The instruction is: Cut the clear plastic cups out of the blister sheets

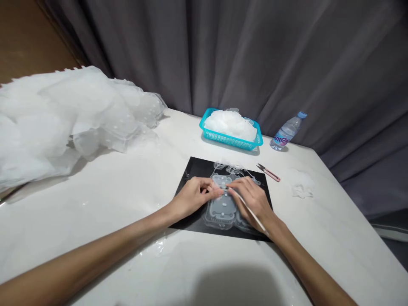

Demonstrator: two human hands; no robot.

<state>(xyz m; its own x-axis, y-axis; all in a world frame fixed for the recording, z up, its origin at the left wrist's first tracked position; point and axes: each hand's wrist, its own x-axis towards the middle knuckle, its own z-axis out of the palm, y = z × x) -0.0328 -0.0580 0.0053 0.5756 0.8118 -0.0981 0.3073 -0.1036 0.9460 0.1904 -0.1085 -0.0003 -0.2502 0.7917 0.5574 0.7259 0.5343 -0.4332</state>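
A black mat (191,170) lies on the white table (111,204), with a clear plastic sheet (221,210) of moulded shapes on top of it. My left hand (194,196) rests on the sheet's left side, fingertips pinching at its upper middle. My right hand (251,199) holds a thin white stick-like tool (251,212), whose tip meets the sheet close to my left fingertips. Both hands touch the sheet near the same spot.
A big heap of clear plastic sheets (63,119) fills the table's left. A turquoise basket (229,138) of white plastic pieces stands behind the mat, a water bottle (287,131) to its right. Small snips (268,171) and a plastic scrap (301,185) lie right of the mat. Grey curtain behind.
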